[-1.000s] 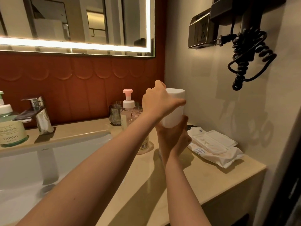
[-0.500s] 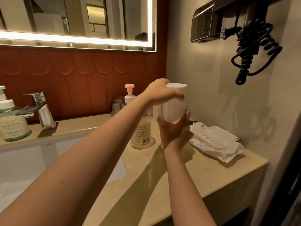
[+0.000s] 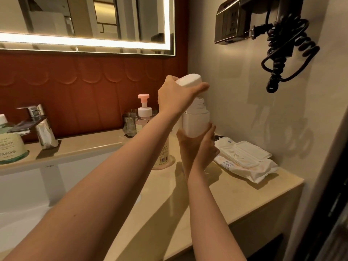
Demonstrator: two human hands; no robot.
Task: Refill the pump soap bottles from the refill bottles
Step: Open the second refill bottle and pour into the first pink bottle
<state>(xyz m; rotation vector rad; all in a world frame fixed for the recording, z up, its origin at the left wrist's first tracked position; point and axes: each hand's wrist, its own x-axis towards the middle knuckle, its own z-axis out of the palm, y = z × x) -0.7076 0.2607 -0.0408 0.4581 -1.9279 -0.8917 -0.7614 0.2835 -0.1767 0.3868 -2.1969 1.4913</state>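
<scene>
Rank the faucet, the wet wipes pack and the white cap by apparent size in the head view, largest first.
1. wet wipes pack
2. faucet, somewhat smaller
3. white cap, held by the left hand above the refill bottle, clearly smallest

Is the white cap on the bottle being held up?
No, the left hand holds the white cap clear above the bottle, whose neck is bare, while the right hand grips its base.

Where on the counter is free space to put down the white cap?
Bare counter lies in front, between the sink and the wipes pack. The back corner is crowded: pump bottle, glass tumblers, wipes.
</scene>
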